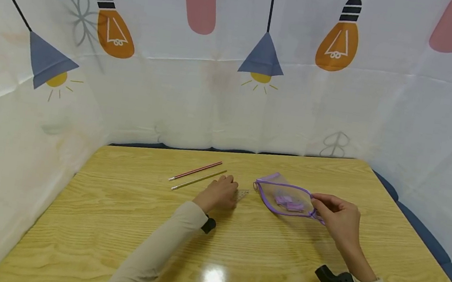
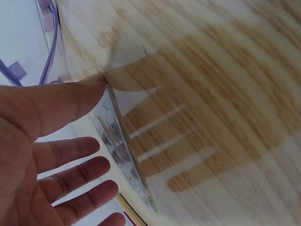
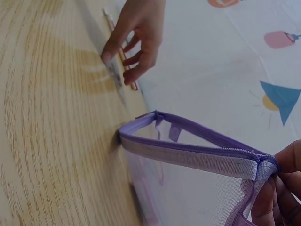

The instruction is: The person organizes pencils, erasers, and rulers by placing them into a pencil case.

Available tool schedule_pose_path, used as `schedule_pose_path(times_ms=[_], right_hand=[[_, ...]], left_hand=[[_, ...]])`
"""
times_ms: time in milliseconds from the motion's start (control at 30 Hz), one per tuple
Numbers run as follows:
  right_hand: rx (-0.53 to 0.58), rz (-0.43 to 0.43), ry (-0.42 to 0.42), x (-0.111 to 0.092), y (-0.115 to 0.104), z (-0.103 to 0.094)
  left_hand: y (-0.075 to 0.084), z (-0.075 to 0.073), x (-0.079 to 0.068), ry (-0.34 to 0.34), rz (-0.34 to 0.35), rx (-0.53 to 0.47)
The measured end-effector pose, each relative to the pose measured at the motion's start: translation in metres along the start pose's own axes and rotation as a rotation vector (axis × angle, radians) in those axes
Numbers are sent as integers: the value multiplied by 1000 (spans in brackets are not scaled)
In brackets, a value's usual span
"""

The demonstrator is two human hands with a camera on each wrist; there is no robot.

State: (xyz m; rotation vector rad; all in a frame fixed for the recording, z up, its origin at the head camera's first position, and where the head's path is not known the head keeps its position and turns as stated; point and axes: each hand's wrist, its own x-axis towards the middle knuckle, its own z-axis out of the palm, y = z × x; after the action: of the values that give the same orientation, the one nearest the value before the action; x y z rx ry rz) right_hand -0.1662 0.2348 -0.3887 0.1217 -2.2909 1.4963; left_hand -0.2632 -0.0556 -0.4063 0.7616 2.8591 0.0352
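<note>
My right hand (image 1: 337,220) pinches one end of a see-through mesh zip pouch (image 1: 268,190) with purple edging. The pouch's mouth gapes, and purple items (image 1: 289,203) show inside, too blurred to name. My left hand (image 2: 51,150) is low over the table, its thumb touching the edge of a clear set square (image 2: 120,146) with printed scale marks. The other fingers of that hand reach out, spread and apart from the thumb. In the head view the hand covers most of the set square (image 1: 242,194).
A red pencil (image 1: 196,171) and a gold pencil (image 1: 199,180) lie side by side beyond my left hand on the wooden table (image 1: 112,226). White printed cloth (image 1: 213,106) walls in the table's back and sides. Black wrist mounts (image 1: 336,279) sit on both forearms.
</note>
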Motion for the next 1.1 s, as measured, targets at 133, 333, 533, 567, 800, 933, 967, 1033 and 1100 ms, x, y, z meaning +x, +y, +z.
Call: schedule_pose_path(times_ms=[133,333,533,567,800,933,967,1033,1100], right_hand=[[1,4,4,3,14,0],[12,-7,6,3,17,0],[19,-7,-2,3,17,0],[19,-7,-3,4,17,0],[20,3,-4,4,18,0],[15,5,0,3,17,0],[15,5,2,3,17,0],[13,6,4,3,16,0],[16,6,5,3,16,0]], left_hand=[[-1,-1,0,-18,-4,-14],[-3,-2,-2,-35,3,-26],[-5,-2,0,-33,16,-24],[-6,-2,0,-31,18,-28],[-8,-4,2,-47,31,-62],[-8,-5,4,-64,39,-75],[-8,-6,4,-66,41,-80],[-8,-6,4,-69,47,-88],[-8,-5,5,-73,44,-94]])
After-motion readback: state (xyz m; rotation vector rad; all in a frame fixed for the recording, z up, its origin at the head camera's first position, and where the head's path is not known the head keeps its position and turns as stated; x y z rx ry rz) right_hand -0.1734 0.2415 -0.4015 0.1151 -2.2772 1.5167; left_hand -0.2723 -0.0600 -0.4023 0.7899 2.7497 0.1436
